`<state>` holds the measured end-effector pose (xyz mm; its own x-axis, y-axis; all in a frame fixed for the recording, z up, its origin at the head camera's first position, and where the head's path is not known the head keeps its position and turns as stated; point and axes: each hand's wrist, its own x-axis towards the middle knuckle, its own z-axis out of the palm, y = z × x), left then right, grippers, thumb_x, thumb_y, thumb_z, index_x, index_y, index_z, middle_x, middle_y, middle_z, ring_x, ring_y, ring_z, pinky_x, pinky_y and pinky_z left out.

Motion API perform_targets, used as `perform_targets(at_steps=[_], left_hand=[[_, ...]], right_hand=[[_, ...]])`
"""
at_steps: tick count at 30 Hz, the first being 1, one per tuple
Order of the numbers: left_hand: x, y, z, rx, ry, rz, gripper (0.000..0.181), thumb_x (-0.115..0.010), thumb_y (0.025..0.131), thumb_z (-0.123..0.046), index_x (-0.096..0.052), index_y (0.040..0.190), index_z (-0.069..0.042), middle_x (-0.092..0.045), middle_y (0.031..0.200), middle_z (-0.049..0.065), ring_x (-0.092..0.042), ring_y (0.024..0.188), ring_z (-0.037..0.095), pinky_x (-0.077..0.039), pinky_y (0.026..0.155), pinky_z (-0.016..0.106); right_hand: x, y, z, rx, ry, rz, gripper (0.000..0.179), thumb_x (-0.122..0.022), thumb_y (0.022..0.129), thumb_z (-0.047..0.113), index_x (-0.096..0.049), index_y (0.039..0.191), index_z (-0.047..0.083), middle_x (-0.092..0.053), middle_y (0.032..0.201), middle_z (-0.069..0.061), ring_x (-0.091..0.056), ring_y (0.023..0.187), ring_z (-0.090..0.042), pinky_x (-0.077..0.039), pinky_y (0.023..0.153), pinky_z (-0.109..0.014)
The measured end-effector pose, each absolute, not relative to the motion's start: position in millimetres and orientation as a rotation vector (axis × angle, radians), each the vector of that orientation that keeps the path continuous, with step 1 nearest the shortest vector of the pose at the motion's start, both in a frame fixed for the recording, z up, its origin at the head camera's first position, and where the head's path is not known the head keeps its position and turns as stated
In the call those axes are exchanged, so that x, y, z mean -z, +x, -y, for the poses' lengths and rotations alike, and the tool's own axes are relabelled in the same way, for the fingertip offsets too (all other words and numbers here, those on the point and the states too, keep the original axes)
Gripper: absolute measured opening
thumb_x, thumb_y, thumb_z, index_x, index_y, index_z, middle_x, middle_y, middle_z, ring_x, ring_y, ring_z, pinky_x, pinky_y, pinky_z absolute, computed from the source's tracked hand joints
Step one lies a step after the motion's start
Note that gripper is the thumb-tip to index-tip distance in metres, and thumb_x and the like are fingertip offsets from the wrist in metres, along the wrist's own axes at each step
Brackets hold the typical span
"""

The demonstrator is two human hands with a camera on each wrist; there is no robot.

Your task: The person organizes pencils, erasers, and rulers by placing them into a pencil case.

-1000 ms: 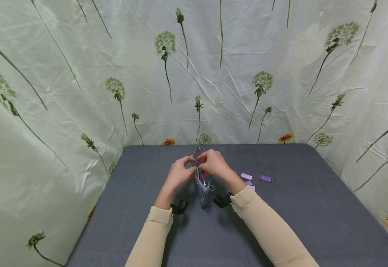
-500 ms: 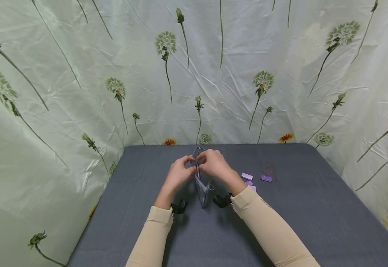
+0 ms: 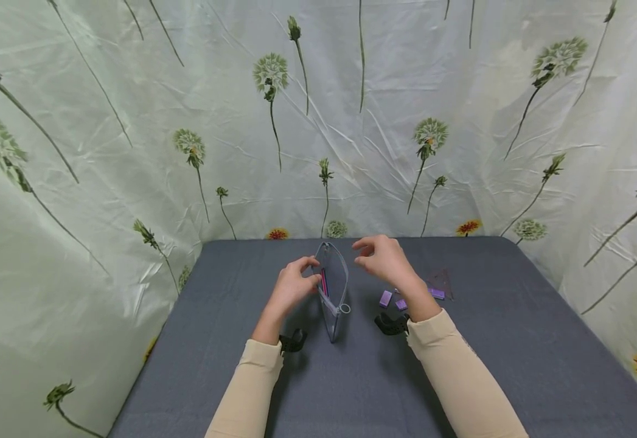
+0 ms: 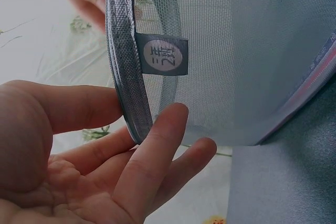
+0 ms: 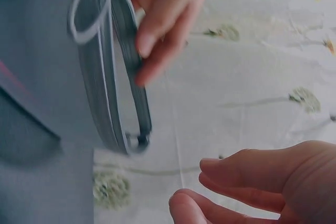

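Note:
A grey-blue mesh zip pouch (image 3: 340, 274) stands upright on the table, its mouth gaping. My left hand (image 3: 295, 281) pinches the zip edge between thumb and fingers, close to a small sewn label (image 4: 163, 54) in the left wrist view. Inside the pouch lie a pink-red pencil-like stick (image 3: 324, 282) and a dark one beside it. My right hand (image 3: 385, 261) hovers to the right of the pouch, fingers loosely bent and apart from the thumb. Nothing shows between those fingers in the right wrist view. A pale pull ring (image 3: 345, 308) hangs at the pouch's near end.
Small purple-and-white blocks (image 3: 386, 298) lie right of the pouch, partly behind my right wrist. Another purple block (image 3: 436, 293) is farther right, by a thin see-through triangular piece (image 3: 447, 281). A flower-printed cloth (image 3: 373, 152) hangs behind the grey table (image 3: 230, 304).
The red stick has slid down into the pouch. My right hand has let go and moved away to the right. My left hand has stayed on the pouch edge.

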<state>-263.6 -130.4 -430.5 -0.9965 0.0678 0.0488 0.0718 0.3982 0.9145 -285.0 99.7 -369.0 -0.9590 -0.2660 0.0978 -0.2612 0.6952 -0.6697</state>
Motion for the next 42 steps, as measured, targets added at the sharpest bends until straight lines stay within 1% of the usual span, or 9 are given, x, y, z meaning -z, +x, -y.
perform_targets(at_steps=[11, 18, 23, 28, 31, 33, 37, 39, 42], left_hand=[[432, -265, 131, 1.698, -0.11, 2.635, 0.03, -0.068, 0.096, -0.011, -0.067, 0.126, -0.014, -0.046, 0.153, 0.005, -0.071, 0.079, 0.018, -0.06, 0.075, 0.037], [433, -265, 131, 1.727, -0.11, 2.622, 0.03, -0.067, 0.096, -0.01, -0.067, 0.125, -0.012, -0.046, 0.154, 0.008, -0.071, 0.079, 0.02, -0.059, 0.079, 0.044], [431, -263, 132, 1.728, -0.118, 2.622, 0.03, -0.067, 0.097, -0.01, -0.066, 0.127, -0.012, -0.044, 0.155, 0.008, -0.07, 0.078, 0.018, -0.059, 0.078, 0.042], [430, -263, 131, 1.722, -0.124, 2.626, 0.03, -0.067, 0.097, -0.009, -0.066, 0.127, -0.011, -0.044, 0.155, 0.009, -0.07, 0.077, 0.019, -0.059, 0.076, 0.039], [430, -264, 131, 1.72, -0.118, 2.629, 0.03, -0.067, 0.097, -0.009, -0.066, 0.126, -0.011, -0.044, 0.155, 0.008, -0.071, 0.078, 0.021, -0.059, 0.075, 0.038], [430, -264, 131, 1.718, -0.121, 2.632, 0.03, -0.067, 0.097, -0.01, -0.066, 0.127, -0.011, -0.044, 0.155, 0.009, -0.072, 0.079, 0.025, -0.059, 0.074, 0.036], [431, -265, 131, 1.714, -0.12, 2.635, 0.03, -0.067, 0.097, -0.011, -0.066, 0.127, -0.012, -0.045, 0.155, 0.008, -0.072, 0.083, 0.03, -0.059, 0.073, 0.034], [431, -265, 132, 1.722, -0.119, 2.631, 0.03, -0.067, 0.097, -0.011, -0.066, 0.127, -0.012, -0.044, 0.155, 0.008, -0.072, 0.083, 0.028, -0.059, 0.074, 0.035], [433, -265, 132, 1.726, -0.122, 2.629, 0.03, -0.067, 0.097, -0.01, -0.066, 0.127, -0.012, -0.043, 0.156, 0.009, -0.072, 0.082, 0.023, -0.059, 0.075, 0.036]], right_hand=[[399, -298, -161, 1.032, -0.366, -2.959, 0.032, -0.071, 0.094, 0.012, -0.071, 0.125, 0.013, -0.071, 0.108, -0.012, -0.066, 0.096, -0.031, -0.054, 0.076, -0.046], [432, -312, -193, 1.022, -0.365, -2.881, 0.033, -0.066, 0.093, 0.002, -0.071, 0.125, 0.008, -0.071, 0.108, -0.015, -0.067, 0.092, -0.028, -0.054, 0.071, -0.039], [446, -316, -207, 1.005, -0.414, -2.858, 0.037, -0.065, 0.091, -0.002, -0.07, 0.127, 0.005, -0.071, 0.109, -0.017, -0.068, 0.095, -0.03, -0.055, 0.071, -0.038], [454, -319, -220, 0.973, -0.478, -2.832, 0.051, -0.052, 0.083, -0.016, -0.07, 0.126, 0.004, -0.071, 0.11, -0.02, -0.066, 0.102, -0.034, -0.047, 0.061, -0.034], [458, -321, -225, 0.906, -0.519, -2.811, 0.063, -0.045, 0.075, -0.02, -0.07, 0.127, 0.006, -0.07, 0.111, -0.02, -0.064, 0.098, -0.032, -0.038, 0.054, -0.032], [460, -321, -226, 0.84, -0.552, -2.801, 0.066, -0.044, 0.075, -0.021, -0.07, 0.129, 0.008, -0.069, 0.109, -0.016, -0.061, 0.094, -0.028, -0.037, 0.055, -0.032], [466, -322, -226, 0.754, -0.628, -2.783, 0.067, -0.046, 0.077, -0.022, -0.07, 0.13, 0.012, -0.059, 0.09, -0.009, -0.052, 0.087, -0.025, -0.036, 0.061, -0.033], [468, -322, -226, 0.752, -0.661, -2.772, 0.066, -0.047, 0.077, -0.022, -0.07, 0.129, 0.011, -0.052, 0.081, -0.007, -0.049, 0.082, -0.024, -0.034, 0.059, -0.032], [471, -322, -226, 0.766, -0.649, -2.767, 0.062, -0.052, 0.078, -0.02, -0.071, 0.127, 0.012, -0.052, 0.08, -0.005, -0.047, 0.075, -0.021, -0.031, 0.055, -0.03]])
